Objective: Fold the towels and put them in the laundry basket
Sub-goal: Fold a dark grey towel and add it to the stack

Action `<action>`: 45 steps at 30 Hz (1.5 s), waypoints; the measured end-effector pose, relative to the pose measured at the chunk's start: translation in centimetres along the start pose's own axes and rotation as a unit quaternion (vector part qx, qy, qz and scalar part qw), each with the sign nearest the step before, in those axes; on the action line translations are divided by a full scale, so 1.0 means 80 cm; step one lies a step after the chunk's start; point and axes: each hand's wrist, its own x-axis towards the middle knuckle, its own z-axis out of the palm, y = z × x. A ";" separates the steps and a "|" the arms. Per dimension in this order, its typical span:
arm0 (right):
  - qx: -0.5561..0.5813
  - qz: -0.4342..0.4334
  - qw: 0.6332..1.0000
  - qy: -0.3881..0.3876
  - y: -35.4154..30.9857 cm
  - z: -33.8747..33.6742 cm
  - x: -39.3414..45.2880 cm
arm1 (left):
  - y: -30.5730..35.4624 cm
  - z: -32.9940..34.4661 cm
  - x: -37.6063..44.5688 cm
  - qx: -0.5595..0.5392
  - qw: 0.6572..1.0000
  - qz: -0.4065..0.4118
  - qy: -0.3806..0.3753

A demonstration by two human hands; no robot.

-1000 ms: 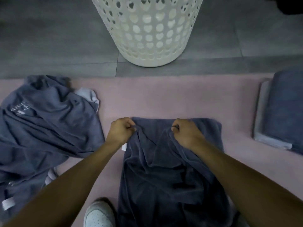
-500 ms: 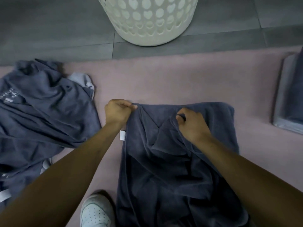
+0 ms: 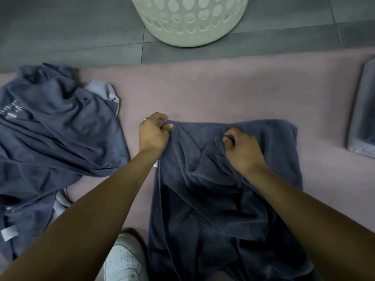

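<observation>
Both hands pinch the dark towel (image 3: 223, 189) – left hand (image 3: 153, 134) at its corner, right hand (image 3: 243, 151) mid-edge – so better move the right one to the other corner.

one camera sits on the person's head, looking down and forward, close above the pink mat (image 3: 223, 88), basket (image 3: 190, 23) at 12 o'clock.

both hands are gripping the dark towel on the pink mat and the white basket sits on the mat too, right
Not quite. The left hand and right hand do grip the dark towel on the pink mat, but the head view shows the white basket on the grey floor beyond it.
</observation>
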 end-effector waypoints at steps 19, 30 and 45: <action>-0.036 -0.016 0.999 -0.001 0.002 0.005 -0.002 | 0.024 -0.015 0.001 0.190 0.976 0.082 -0.066; 0.046 0.057 0.994 0.083 0.022 -0.028 -0.020 | 0.087 0.031 -0.092 -0.050 0.981 0.168 -0.082; 0.038 0.160 0.977 0.135 0.123 -0.122 0.019 | 0.129 0.108 -0.119 -0.088 0.972 0.141 -0.166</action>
